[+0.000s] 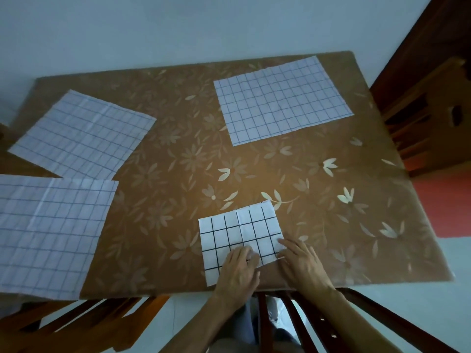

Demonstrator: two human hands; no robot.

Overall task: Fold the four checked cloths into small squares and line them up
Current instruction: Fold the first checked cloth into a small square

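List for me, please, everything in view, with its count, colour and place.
folded cloth: one, white with black checks, near edge of the table
flat cloths: three, white with thin blue checks, two at the left, one at the far right
table: one, brown flowered cover, centre
chair: one, dark brown wood, right of the table
chair frames: count unclear, brown wood, below the near edge
left hand: rests on the folded cloth
right hand: fingers touch that cloth's right near corner
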